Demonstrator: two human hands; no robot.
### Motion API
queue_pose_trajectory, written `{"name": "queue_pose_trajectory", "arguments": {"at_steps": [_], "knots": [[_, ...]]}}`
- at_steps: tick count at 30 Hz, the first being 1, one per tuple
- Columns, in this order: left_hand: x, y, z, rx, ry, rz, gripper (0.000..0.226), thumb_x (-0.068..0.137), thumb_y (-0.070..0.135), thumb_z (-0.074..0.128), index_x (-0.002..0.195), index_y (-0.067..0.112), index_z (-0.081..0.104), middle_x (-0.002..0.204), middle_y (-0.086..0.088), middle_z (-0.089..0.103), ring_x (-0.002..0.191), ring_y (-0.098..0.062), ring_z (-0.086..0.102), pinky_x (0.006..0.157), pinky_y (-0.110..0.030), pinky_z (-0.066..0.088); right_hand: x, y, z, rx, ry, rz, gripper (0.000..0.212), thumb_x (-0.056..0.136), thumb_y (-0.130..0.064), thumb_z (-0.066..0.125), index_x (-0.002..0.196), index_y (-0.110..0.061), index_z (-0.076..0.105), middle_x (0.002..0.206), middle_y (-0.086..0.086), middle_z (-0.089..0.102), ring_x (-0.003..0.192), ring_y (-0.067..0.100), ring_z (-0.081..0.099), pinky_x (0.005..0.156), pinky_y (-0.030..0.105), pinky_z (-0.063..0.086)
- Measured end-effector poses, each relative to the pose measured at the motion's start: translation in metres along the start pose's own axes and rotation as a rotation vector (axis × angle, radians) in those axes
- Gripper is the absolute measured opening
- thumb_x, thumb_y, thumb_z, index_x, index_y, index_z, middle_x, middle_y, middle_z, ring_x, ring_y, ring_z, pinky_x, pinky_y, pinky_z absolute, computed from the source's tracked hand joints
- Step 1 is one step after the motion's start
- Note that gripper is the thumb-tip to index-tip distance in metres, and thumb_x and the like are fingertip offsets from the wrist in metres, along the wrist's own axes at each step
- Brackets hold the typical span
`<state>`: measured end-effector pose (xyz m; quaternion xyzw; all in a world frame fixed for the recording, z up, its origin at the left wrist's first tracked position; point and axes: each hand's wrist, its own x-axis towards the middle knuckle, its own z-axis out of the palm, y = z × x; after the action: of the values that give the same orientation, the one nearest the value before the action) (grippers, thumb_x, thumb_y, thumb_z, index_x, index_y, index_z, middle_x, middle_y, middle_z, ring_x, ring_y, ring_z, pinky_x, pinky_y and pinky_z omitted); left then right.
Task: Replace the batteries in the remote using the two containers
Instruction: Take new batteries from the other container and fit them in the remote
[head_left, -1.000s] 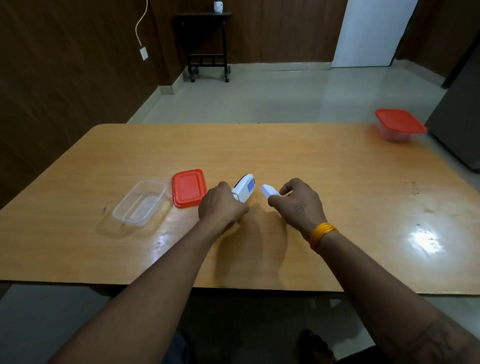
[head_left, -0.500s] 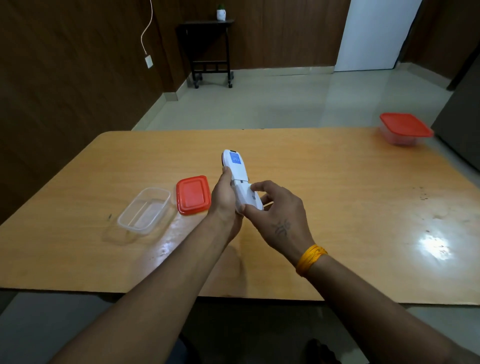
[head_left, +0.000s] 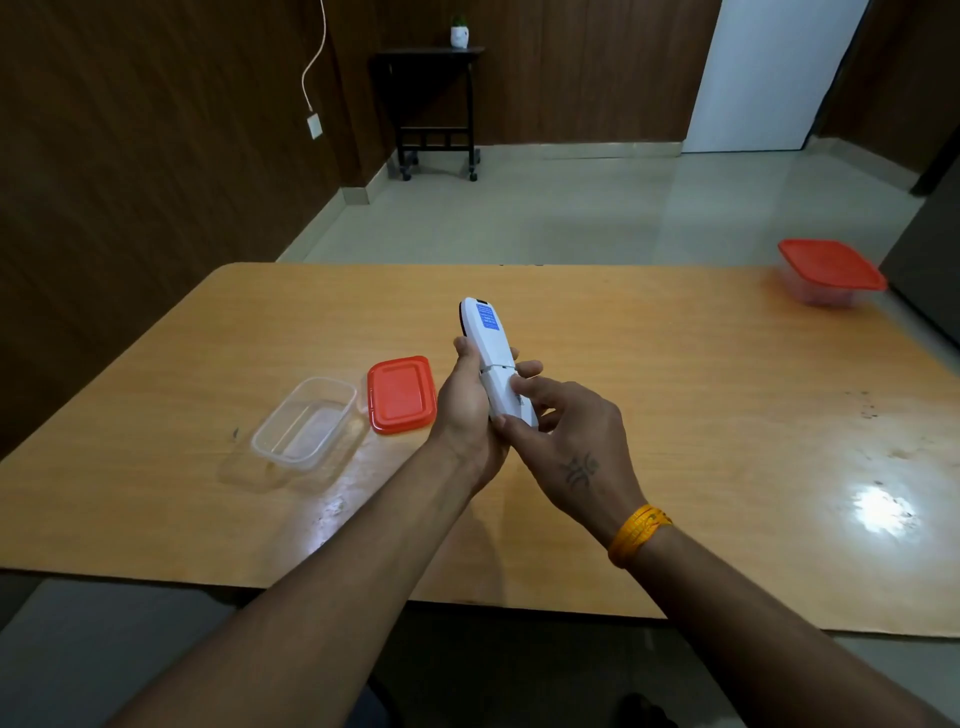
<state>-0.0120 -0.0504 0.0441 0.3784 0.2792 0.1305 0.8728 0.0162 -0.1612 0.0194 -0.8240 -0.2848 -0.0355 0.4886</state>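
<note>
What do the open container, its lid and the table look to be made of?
Open container: clear, thin plastic by the look; the tabletop shows through its walls. Lid: opaque red plastic, smooth, with a moulded raised rim. Table: wood or wood-look laminate, glossy; grain lines and a bright light reflection show. Which one cannot be told.

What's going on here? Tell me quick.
A person is working on a white remote held above the table. The left hand grips it back side up, while the right hand pinches the battery cover at its near end. An open clear container sits to the left with its red lid lying beside it. A second, lidded container stands at the far right corner.
</note>
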Motion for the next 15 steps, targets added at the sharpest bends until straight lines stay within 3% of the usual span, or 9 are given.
{"name": "queue_pose_trajectory", "arguments": {"at_steps": [2,6,15], "knots": [[-0.001,0.000,-0.002,-0.011,-0.010,0.003,0.073,0.106,0.066,0.028,0.133,0.006,0.060,0.097,-0.011,0.074,0.084,-0.027,0.073,0.066,-0.040,0.063,0.001,-0.001,0.001,-0.013,-0.020,-0.016,0.046,0.089,-0.035,0.080,0.131,-0.020,0.074,0.109,0.006,0.076,0.089,0.020,0.070,0.081,0.044,0.062],[-0.004,-0.004,-0.002,-0.020,-0.026,0.002,0.070,0.105,0.067,0.033,0.131,0.008,0.060,0.105,-0.012,0.073,0.098,-0.031,0.071,0.087,-0.049,0.059,0.001,0.000,-0.001,-0.007,-0.006,-0.046,0.046,0.087,-0.034,0.082,0.129,-0.019,0.075,0.110,0.004,0.076,0.091,0.019,0.070,0.083,0.044,0.062],[-0.007,-0.010,0.000,-0.102,-0.027,0.001,0.070,0.103,0.068,0.037,0.129,0.006,0.060,0.098,-0.012,0.073,0.102,-0.031,0.071,0.087,-0.049,0.060,-0.004,0.000,0.003,0.048,0.073,-0.063,0.039,0.081,-0.024,0.086,0.119,-0.015,0.079,0.100,0.003,0.076,0.088,0.021,0.071,0.079,0.046,0.062]]}}
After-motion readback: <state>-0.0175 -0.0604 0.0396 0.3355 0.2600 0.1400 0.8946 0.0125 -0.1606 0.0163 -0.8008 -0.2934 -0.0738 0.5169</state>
